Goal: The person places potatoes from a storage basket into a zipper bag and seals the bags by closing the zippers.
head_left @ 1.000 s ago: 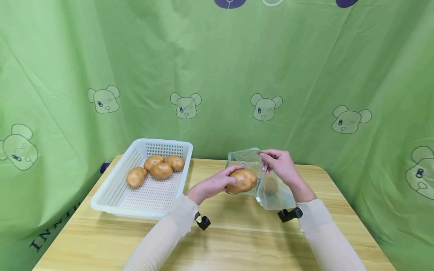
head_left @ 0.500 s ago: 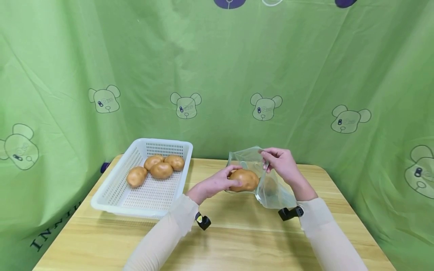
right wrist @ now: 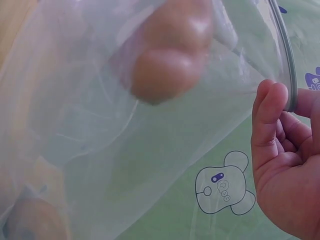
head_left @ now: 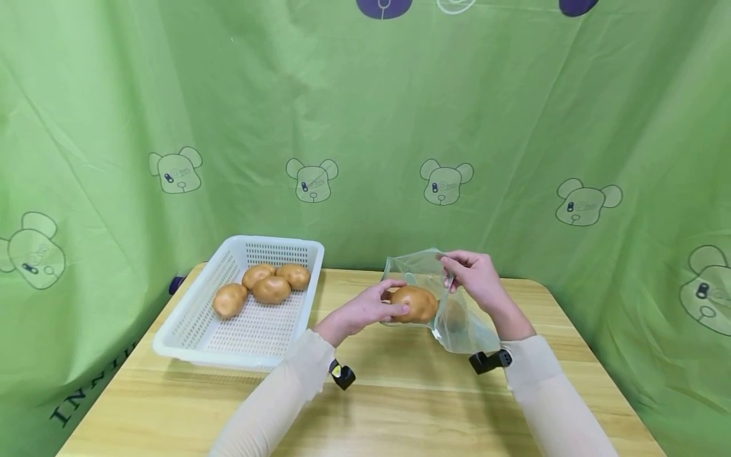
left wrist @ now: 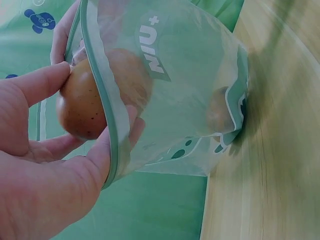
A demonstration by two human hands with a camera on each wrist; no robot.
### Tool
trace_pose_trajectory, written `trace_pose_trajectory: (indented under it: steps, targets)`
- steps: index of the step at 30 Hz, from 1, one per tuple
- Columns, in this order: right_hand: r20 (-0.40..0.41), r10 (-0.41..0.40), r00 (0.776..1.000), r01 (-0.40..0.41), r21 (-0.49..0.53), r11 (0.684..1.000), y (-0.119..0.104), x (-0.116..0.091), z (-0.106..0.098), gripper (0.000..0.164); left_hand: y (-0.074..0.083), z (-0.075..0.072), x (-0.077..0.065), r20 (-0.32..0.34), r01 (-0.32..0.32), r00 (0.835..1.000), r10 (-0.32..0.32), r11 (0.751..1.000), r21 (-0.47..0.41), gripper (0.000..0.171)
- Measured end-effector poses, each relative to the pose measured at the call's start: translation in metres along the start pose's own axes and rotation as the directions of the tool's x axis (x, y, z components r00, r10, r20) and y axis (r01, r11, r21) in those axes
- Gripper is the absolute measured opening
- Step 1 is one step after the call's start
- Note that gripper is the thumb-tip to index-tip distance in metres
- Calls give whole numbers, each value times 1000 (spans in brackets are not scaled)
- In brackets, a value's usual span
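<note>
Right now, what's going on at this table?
A person's left hand holds a potato partway through the mouth of a see-through bag, while the right hand pinches the bag's edge at the opening. A second potato shows at the bottom of the bag. Four more potatoes sit in the white basket to the person's left.

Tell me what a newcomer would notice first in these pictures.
Probably the brown potato in the left hand, partway inside a see-through bag whose rim the right hand pinches. Then the white basket at the left of the table, holding four more potatoes.
</note>
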State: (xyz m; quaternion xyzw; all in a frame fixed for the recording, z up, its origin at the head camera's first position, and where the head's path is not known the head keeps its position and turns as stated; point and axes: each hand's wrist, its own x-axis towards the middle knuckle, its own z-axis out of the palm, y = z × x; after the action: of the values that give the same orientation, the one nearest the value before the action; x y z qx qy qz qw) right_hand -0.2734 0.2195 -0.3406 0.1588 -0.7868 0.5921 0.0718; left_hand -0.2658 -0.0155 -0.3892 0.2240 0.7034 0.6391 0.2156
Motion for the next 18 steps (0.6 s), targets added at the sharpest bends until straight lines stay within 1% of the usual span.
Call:
trace_pose_trajectory:
  steps: [3,7,13,18]
  targets:
    - [-1,-2,1000,2,5,1000,-1,0,0,30,-1,1,1,5,-6,1000,6,999,-47,59]
    - [-2,-6,1000,7,21,1000,0,0,1,27,-1,1,1,16,-29,999,31,997,-69,56]
    - [-10,-7,1000,8,65,998,2,0,-1,15,3,-3,-3,60,-62,996,64,997,-37,39]
    - [-19,-3,1000,4,69,998,3,-1,-1,15,10,-16,-12,117,-105,988,102,994,20,34]
